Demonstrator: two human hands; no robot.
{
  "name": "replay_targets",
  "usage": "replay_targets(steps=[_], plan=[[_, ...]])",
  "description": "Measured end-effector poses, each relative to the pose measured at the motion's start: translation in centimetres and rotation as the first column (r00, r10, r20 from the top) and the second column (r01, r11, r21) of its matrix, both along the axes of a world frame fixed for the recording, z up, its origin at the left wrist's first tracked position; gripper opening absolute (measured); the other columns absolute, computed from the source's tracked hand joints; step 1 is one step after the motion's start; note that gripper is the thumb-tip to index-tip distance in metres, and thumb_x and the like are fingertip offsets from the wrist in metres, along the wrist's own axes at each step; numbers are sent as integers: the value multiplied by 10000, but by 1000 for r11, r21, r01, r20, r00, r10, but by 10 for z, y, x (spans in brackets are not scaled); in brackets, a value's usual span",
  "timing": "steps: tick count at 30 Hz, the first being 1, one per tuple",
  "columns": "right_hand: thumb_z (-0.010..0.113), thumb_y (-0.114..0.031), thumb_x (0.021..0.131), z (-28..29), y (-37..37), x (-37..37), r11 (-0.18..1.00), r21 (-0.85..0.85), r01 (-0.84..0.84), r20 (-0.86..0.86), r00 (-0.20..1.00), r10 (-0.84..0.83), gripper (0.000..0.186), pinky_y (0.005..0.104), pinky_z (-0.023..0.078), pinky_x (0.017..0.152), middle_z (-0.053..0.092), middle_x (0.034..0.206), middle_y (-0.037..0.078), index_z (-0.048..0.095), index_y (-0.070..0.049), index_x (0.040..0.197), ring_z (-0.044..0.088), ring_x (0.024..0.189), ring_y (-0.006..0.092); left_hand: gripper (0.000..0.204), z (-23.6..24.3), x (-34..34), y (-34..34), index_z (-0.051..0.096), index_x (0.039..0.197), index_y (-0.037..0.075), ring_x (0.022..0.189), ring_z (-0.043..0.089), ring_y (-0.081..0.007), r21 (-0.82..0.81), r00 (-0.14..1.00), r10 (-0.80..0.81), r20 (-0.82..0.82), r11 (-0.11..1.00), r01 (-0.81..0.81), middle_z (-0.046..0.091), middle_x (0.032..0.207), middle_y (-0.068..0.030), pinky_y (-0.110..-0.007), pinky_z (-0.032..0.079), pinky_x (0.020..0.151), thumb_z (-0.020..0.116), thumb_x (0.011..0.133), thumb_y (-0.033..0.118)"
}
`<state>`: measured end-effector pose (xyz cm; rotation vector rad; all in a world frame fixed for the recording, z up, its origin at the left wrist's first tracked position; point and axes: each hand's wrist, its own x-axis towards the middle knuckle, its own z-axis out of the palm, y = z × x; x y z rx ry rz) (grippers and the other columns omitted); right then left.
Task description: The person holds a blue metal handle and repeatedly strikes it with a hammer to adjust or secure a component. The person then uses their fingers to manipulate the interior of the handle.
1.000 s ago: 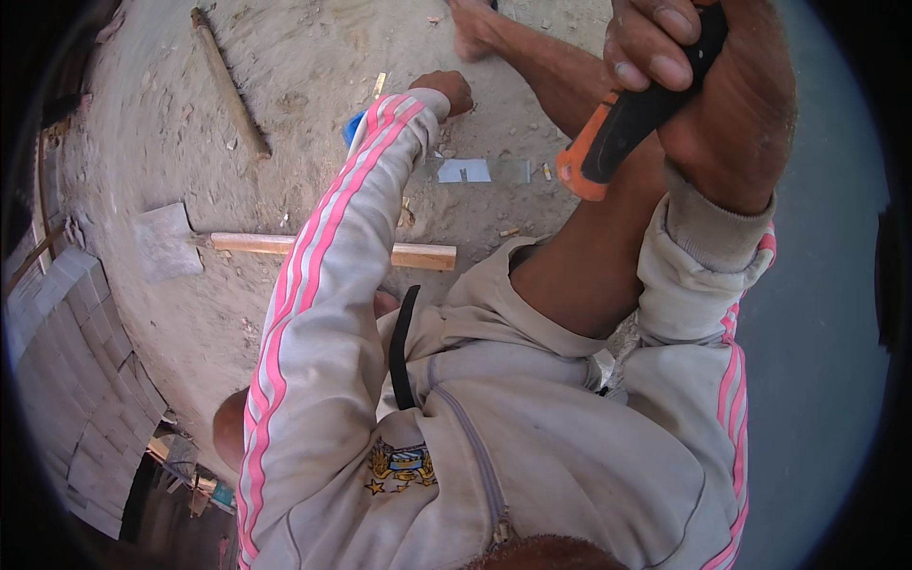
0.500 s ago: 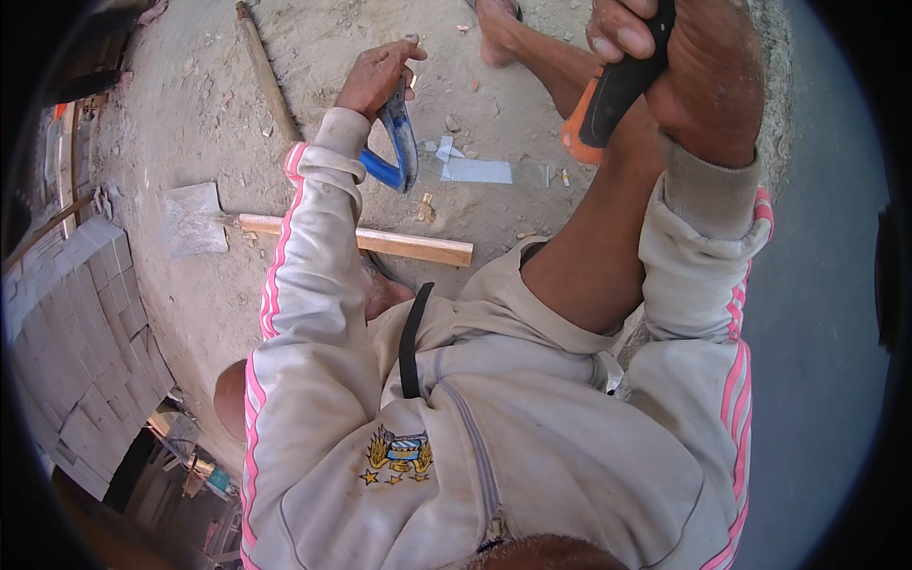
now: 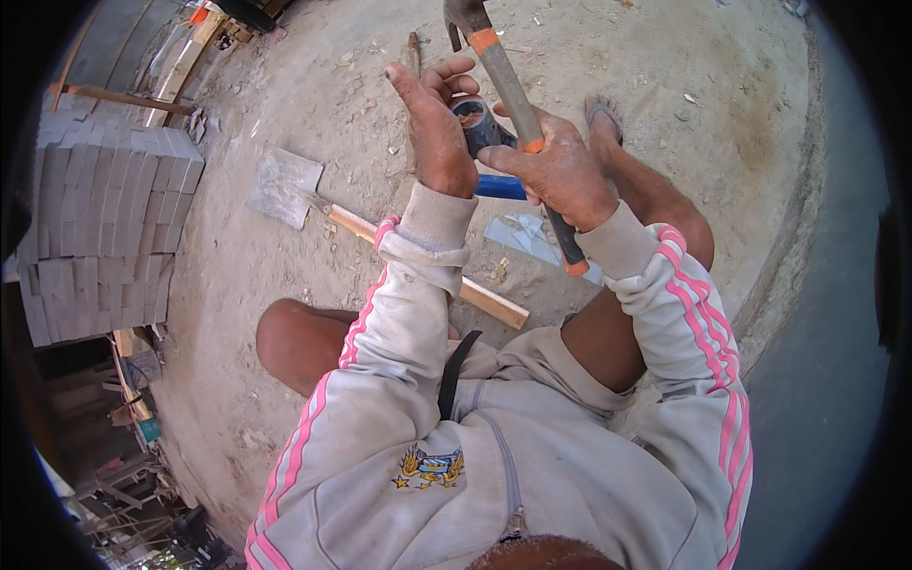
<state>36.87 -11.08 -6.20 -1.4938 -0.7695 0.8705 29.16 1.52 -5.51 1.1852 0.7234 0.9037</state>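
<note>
My right hand (image 3: pixel 560 166) grips a hammer (image 3: pixel 503 76) with a dark head, grey shaft and orange-tipped black grip, head pointing away from me. My left hand (image 3: pixel 442 133) is raised beside it with fingers spread and slightly curved. Between my hands is a dark, hollow-topped piece (image 3: pixel 475 116); whether my left palm touches it is unclear. A blue bar-shaped tool (image 3: pixel 502 187) shows just below, partly hidden. Behind them, pale flat pieces (image 3: pixel 532 239) lie on the dusty ground.
A shovel blade (image 3: pixel 283 187) and a wooden batten (image 3: pixel 494 302) lie before me, partly under my left arm. Stacked grey blocks (image 3: pixel 114 228) stand at left, with timber (image 3: pixel 180 66) beyond. A long raised edge (image 3: pixel 779 285) runs down the right beside a smooth grey surface (image 3: pixel 826 323).
My view has shifted. My right hand has come down and inward, turning the tool so the hammer head shows. My left hand has moved toward it, fingers pointing up.
</note>
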Motion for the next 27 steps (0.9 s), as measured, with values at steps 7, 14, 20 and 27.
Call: replay_targets(steps=[7,14,20,27], plan=[[809,-200,870,24,6,-9,995,29,-100,-87,991,102,618,209,379,418,528,652,-36,559,99,1350,474,482,36,752,15,-29,-7,579,1246,-2,1066,577,-236,-80,977,13,215,997,4,583,1159,-140,-404,542,879,278,1058,661],[840,-274,850,32,10,-2,984,127,-123,-207,967,147,593,199,412,412,571,674,-11,615,95,1255,494,471,35,638,29,-72,19,615,1307,-17,987,656,-190,210,890,-421,-173,867,451,679,1163,-117,-328,530,889,630,984,534],[829,-291,865,40,9,-6,978,131,-162,-116,977,178,642,203,407,420,539,662,-30,572,74,1325,491,489,34,601,32,-89,24,605,1367,23,1042,674,-190,312,815,-492,-307,757,574,693,1208,-94,-350,543,906,736,926,409],[729,-216,958,41,0,-7,947,319,-27,75,997,3,333,208,362,527,517,685,-61,625,-14,1201,478,595,22,506,53,-99,42,534,1322,17,992,674,-213,643,866,-265,-425,585,495,674,1170,-119,-350,561,885,675,839,69]])
